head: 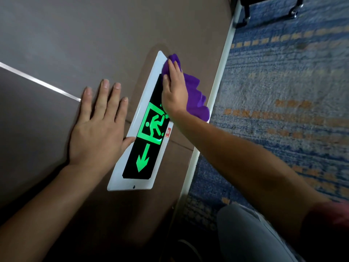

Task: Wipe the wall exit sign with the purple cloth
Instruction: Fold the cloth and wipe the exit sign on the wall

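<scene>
The exit sign is a white-framed black panel with a glowing green running figure and arrow, fixed low on the brown wall. My right hand presses the purple cloth flat against the sign's far end, fingers straight over it. Part of the cloth bunches out from under the palm toward the skirting. My left hand lies flat on the wall beside the sign, fingers spread, its thumb touching the white frame.
A white skirting board runs along the foot of the wall. Blue and orange patterned carpet covers the floor. Black furniture legs with a castor stand at the top. My grey-trousered knee is at the lower right.
</scene>
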